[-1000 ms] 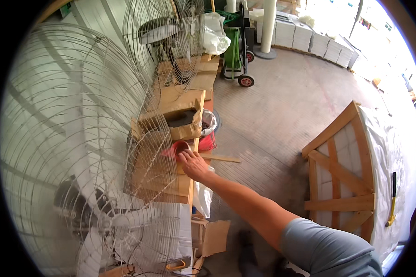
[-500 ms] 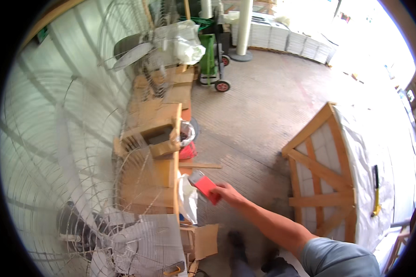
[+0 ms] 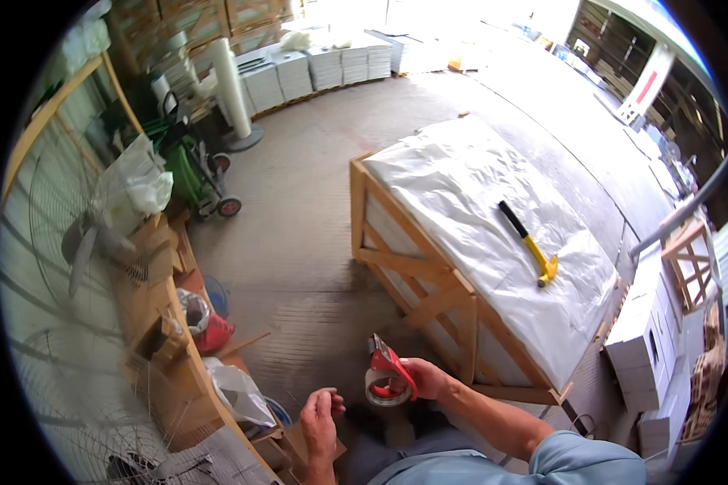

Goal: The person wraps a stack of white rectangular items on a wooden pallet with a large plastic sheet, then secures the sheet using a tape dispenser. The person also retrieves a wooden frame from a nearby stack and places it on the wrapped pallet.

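Observation:
My right hand [image 3: 425, 378] grips the red handle of a tape dispenser [image 3: 390, 361], held up in front of my body with its metal cutting end pointing up and away. A roll of tape [image 3: 374, 390] sits in it, its hollow core visible. To the left of the dispenser and apart from it, my left hand [image 3: 321, 411] is raised with loosely bent fingers and nothing in them. Ahead on the right stands a wooden crate [image 3: 416, 263] covered by white plastic sheeting [image 3: 461, 174]. A hammer [image 3: 529, 244] with a black grip and yellow head end lies on the sheeting.
Along the left runs a wooden bench [image 3: 188, 343] with cardboard, beside wire-caged fans [image 3: 77, 242]. A red bag [image 3: 213, 333] and a white bag [image 3: 239, 394] are near its edge. A green hand truck [image 3: 194, 174] stands farther off. White boxes [image 3: 635, 356] are stacked at right.
My right hand has drawn back from beside the bench with the tape dispenser, now in front of my body. My left hand has come into view. The view has turned right, toward the crate.

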A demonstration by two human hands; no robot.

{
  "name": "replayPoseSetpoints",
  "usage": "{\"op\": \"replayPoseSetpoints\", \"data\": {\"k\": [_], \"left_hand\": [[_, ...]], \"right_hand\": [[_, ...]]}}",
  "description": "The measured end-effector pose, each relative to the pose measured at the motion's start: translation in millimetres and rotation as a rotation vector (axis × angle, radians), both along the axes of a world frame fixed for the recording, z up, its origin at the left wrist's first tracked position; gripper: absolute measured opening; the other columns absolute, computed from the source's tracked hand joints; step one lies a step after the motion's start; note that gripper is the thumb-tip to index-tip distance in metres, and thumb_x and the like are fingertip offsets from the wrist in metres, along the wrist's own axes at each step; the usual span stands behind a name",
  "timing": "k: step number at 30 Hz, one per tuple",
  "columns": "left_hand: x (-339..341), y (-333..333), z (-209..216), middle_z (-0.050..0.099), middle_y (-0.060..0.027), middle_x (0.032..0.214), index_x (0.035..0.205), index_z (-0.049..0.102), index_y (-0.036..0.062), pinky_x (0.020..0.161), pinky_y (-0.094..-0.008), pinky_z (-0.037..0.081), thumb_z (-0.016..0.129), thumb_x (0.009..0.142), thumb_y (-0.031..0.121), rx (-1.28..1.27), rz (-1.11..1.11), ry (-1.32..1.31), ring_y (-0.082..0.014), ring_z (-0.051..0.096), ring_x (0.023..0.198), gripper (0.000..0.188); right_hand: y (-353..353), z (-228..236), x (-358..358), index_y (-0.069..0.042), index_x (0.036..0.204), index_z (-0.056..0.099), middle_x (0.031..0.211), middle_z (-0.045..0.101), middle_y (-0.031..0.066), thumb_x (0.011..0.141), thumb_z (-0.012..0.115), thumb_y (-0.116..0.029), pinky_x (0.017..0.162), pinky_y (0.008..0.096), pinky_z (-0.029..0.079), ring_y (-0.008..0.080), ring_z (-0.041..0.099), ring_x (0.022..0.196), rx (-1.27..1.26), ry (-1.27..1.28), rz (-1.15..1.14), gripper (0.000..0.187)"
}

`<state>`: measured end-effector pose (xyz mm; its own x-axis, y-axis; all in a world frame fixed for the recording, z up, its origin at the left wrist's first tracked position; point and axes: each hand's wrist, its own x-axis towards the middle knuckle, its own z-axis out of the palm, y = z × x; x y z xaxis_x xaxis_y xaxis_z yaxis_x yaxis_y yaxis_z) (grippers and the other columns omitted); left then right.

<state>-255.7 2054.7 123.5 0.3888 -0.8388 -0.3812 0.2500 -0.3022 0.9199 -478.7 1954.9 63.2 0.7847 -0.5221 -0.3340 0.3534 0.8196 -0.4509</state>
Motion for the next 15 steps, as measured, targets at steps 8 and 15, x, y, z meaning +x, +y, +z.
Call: {"op": "replayPoseSetpoints", "data": {"k": [8, 15], "left_hand": [[-155, -58, 56, 0.056, -0.0111, 0.109, 0.114, 0.055, 0.0029, 0.076, -0.0303, 0.048, 0.069, 0.077, 0.012, -0.324, -0.66, -0.469, -0.0199, 0.058, 0.091, 0.041], [-259, -69, 31, 0.057, -0.0068, 0.104, 0.109, 0.058, 0.0016, 0.078, -0.0265, 0.046, 0.066, 0.082, 0.012, -0.234, -0.727, -0.256, -0.014, 0.057, 0.09, 0.03]], "right_hand": [[15, 51, -143, -0.001, 0.106, 0.06, 0.096, 0.063, 0.0035, 0.092, 0.055, -0.03, 0.082, 0.0255, 0.045, 0.0096, 0.057, 0.089, -0.154, 0.191, -0.151, 0.033], [37, 59, -243, -0.005, 0.105, 0.061, 0.091, 0.061, -0.0007, 0.092, 0.054, -0.038, 0.079, 0.0229, 0.043, 0.006, 0.053, 0.084, -0.254, 0.362, -0.201, 0.036]]}}
